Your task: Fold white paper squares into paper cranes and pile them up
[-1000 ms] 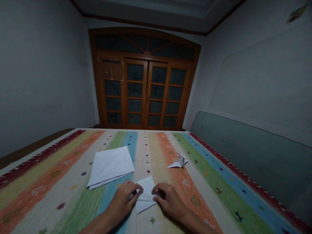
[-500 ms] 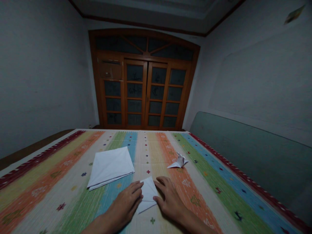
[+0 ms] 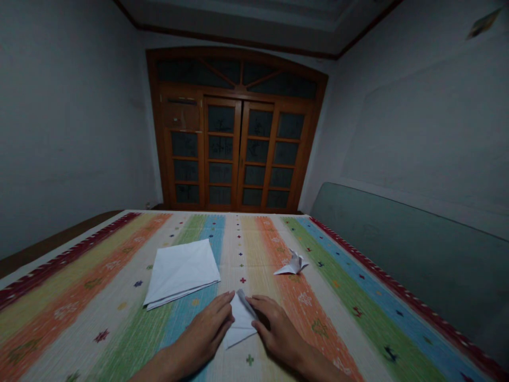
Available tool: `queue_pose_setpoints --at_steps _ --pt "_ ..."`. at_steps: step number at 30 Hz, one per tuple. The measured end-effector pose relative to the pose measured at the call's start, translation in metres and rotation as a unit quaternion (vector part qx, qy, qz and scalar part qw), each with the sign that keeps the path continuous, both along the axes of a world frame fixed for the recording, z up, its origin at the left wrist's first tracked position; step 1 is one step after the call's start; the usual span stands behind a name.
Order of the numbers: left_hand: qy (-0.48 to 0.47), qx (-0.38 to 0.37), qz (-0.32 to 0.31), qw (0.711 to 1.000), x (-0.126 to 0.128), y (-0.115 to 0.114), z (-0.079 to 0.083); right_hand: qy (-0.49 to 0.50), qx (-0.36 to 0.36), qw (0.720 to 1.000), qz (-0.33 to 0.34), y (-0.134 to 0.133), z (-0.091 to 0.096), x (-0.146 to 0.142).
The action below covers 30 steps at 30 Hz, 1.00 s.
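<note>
A folded white paper (image 3: pixel 240 323), roughly triangular, lies on the striped bedspread between my hands. A narrow flap stands raised along its upper right edge. My left hand (image 3: pixel 204 331) rests flat at its left side, fingertips against the edge. My right hand (image 3: pixel 278 331) lies on the right side, its fingers on the raised fold and covering part of the paper. Ahead and left of my hands is a neat stack of folded white paper (image 3: pixel 181 273). A small white origami figure (image 3: pixel 293 264) stands ahead and right, out of reach of my fingers.
The multicoloured striped bedspread (image 3: pixel 254 233) covers the surface beneath everything. A grey-green padded headboard (image 3: pixel 409 254) runs along its right side. Beyond the far edge stands a wooden door (image 3: pixel 234 154) with dark glass panes, between grey walls.
The white paper's upper right edge now shows a raised narrow fold. My right hand has moved onto that fold, and my left hand has shifted slightly closer to the paper.
</note>
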State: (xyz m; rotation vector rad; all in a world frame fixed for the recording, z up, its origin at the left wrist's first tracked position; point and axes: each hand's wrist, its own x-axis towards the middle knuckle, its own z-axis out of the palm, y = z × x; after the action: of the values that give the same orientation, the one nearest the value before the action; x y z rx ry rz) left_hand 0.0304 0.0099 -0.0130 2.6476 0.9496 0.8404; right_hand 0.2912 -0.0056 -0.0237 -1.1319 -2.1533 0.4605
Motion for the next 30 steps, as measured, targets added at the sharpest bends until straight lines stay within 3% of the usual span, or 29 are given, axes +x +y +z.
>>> queue_pose_setpoints --at_steps 8,14,19,30 --pt "-0.003 -0.002 -0.006 1.0 0.001 -0.001 0.003 -0.043 0.014 0.999 0.002 -0.006 0.014 -0.005" --pt "-0.004 0.002 -0.003 1.0 0.001 -0.003 0.007 -0.043 0.03 0.999 -0.011 -0.005 0.013 -0.005" --pt "0.006 -0.015 -0.003 1.0 0.002 -0.003 0.009 -0.048 0.048 0.997 0.026 -0.006 0.014 -0.004" --pt "-0.021 -0.031 -0.005 0.999 -0.002 0.003 -0.008 -0.09 0.04 0.995 0.035 -0.009 0.024 -0.006"
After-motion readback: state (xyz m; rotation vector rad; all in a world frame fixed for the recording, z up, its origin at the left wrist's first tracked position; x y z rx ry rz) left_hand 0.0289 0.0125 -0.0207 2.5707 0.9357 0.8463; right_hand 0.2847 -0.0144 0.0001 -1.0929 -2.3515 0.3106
